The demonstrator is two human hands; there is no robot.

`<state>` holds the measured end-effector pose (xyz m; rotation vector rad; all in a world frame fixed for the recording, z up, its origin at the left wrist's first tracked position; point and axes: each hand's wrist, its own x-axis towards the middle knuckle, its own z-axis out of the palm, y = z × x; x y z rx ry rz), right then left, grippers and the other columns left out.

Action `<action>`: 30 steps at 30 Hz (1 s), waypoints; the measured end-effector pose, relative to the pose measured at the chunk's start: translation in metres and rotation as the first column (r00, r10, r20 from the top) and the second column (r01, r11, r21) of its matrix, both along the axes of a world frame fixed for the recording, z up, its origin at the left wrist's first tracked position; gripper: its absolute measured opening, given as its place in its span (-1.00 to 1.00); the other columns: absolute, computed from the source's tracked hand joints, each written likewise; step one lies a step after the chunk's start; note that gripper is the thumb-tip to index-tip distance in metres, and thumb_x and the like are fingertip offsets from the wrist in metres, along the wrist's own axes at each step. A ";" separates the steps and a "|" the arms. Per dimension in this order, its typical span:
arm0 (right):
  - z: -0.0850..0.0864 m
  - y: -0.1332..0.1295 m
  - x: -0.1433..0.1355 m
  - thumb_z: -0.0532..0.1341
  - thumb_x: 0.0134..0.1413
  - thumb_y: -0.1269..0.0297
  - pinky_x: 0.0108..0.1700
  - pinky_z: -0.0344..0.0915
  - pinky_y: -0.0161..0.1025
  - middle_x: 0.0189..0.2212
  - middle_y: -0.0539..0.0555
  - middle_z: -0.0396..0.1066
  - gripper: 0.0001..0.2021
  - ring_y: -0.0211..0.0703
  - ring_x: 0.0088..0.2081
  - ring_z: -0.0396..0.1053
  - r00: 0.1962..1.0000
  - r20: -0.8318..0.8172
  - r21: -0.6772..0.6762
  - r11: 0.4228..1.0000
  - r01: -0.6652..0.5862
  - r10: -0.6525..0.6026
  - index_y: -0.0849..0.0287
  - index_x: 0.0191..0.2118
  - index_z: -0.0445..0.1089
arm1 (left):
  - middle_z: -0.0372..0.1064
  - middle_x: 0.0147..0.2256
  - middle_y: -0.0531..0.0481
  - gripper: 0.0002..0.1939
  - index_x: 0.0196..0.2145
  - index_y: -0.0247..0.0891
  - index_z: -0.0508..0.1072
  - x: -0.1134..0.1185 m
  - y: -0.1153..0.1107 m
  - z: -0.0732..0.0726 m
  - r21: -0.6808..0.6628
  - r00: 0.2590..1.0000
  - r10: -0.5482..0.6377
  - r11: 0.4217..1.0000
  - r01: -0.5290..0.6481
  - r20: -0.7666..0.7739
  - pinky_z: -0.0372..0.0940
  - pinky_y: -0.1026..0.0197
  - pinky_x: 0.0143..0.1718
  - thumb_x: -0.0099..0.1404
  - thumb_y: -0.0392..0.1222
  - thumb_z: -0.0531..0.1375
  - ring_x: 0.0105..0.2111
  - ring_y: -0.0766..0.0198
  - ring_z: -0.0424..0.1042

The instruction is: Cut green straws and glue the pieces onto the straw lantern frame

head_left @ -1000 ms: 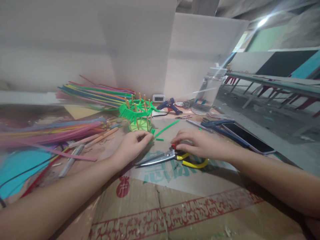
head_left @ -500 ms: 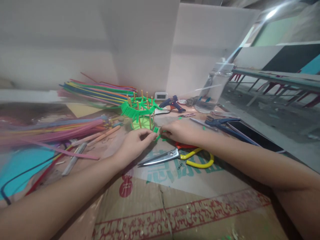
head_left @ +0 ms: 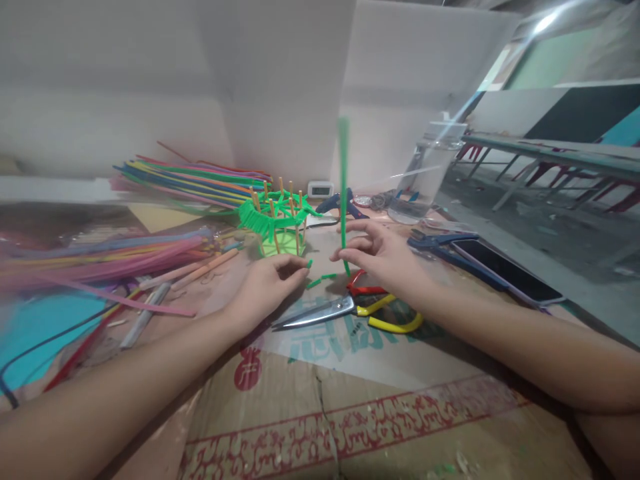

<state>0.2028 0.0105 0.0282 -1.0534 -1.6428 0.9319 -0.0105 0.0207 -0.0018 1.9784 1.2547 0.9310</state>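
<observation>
The left hand (head_left: 273, 283) is resting at the basket's six o'clock, its grip closing down to a narrow pinch on a short green bit (head_left: 310, 263). At the left hand's two o'clock, the right hand (head_left: 380, 257) is holding a long green strip (head_left: 343, 187) nearly upright; thumb and forefinger are pinching it near its foot while the other fingers are spreading loosely. The strip's top is blurring.

Between the hands, loose scraps (head_left: 329, 276) are lying on the tabletop (head_left: 270, 427). Below them the scissors (head_left: 345, 307) are lying with blades pointing towards nine o'clock. The basket (head_left: 277, 223), green weave around upright sticks, is standing at the left hand's twelve o'clock. From the right hand, the pliers (head_left: 440, 241) and phone (head_left: 510, 270) are lying at three o'clock, the glue gun (head_left: 330, 203) at eleven.
</observation>
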 end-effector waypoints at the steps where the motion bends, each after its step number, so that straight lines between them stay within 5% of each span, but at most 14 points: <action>1: 0.000 0.000 -0.001 0.32 0.02 0.19 -0.22 0.40 -0.20 -0.42 0.02 0.53 -0.67 -0.15 -0.28 0.52 1.000 -0.012 -0.022 1.000 -0.012 0.012 0.17 -0.10 0.34 | 0.53 -0.33 0.00 -0.79 -0.27 -0.27 0.51 0.000 0.000 0.000 0.005 1.000 -0.006 1.000 0.006 -0.002 0.32 0.24 -0.24 0.22 -0.10 0.19 -0.33 0.23 0.46; 6: -0.012 -0.001 -0.004 0.29 0.04 0.17 -0.33 0.40 -0.27 -0.40 0.06 0.53 -0.80 -0.20 -0.36 0.49 0.992 0.013 -0.131 0.984 -0.121 0.124 0.20 -0.29 0.41 | 0.47 -0.35 0.02 -0.82 -0.28 -0.28 0.45 0.000 0.002 -0.003 0.062 0.999 -0.050 0.997 0.050 0.004 0.29 0.26 -0.24 0.25 -0.12 0.16 -0.34 0.27 0.43; 9: -0.021 -0.001 -0.004 0.23 0.10 0.20 -0.43 0.32 -0.31 -0.49 0.01 0.49 -0.83 -0.27 -0.49 0.42 0.976 0.166 -0.192 0.975 -0.110 0.143 0.22 -0.30 0.45 | 0.45 -0.37 0.03 -0.83 -0.31 -0.28 0.43 0.000 0.003 -0.004 0.072 0.997 -0.073 0.995 0.072 0.022 0.28 0.26 -0.26 0.26 -0.11 0.16 -0.35 0.27 0.42; 12: -0.026 0.003 0.000 0.22 0.13 0.25 -0.40 0.27 -0.31 -0.50 0.01 0.47 -0.84 -0.26 -0.47 0.39 0.910 0.407 -0.046 0.997 -0.058 0.072 0.22 -0.36 0.49 | 0.45 -0.38 0.04 -0.81 -0.33 -0.27 0.44 -0.001 0.003 -0.005 0.079 0.996 -0.084 0.994 0.081 0.037 0.28 0.26 -0.27 0.28 -0.09 0.15 -0.35 0.27 0.41; 16: -0.026 0.008 0.003 0.28 0.10 0.29 -0.24 0.27 -0.26 -0.44 0.07 0.50 -0.84 -0.18 -0.33 0.41 0.802 0.596 0.135 0.979 -0.151 0.041 0.22 -0.45 0.51 | 0.47 -0.37 0.04 -0.79 -0.35 -0.26 0.48 -0.002 0.001 -0.003 0.127 0.995 -0.091 0.988 0.086 0.033 0.27 0.26 -0.25 0.28 -0.08 0.15 -0.33 0.25 0.42; 23: -0.012 -0.007 -0.005 0.24 0.12 0.14 -0.45 0.34 -0.30 -0.49 0.08 0.52 -0.77 -0.19 -0.48 0.46 0.954 0.284 -0.215 0.976 -0.033 0.095 0.23 -0.36 0.48 | 0.47 -0.45 0.06 -0.74 -0.36 -0.27 0.53 0.004 -0.008 -0.001 -0.058 0.977 -0.195 0.978 0.200 0.083 0.25 0.31 -0.41 0.29 -0.04 0.16 -0.44 0.31 0.40; 30: -0.019 -0.009 -0.008 0.32 0.04 0.12 -0.50 0.32 -0.35 -0.51 0.04 0.52 -0.77 -0.27 -0.53 0.43 0.971 0.226 -0.258 0.966 -0.022 0.082 0.19 -0.43 0.42 | 0.49 -0.39 0.06 -0.77 -0.32 -0.26 0.54 0.005 -0.008 -0.005 -0.074 0.967 -0.224 0.969 0.235 0.124 0.27 0.31 -0.37 0.29 -0.06 0.19 -0.40 0.32 0.41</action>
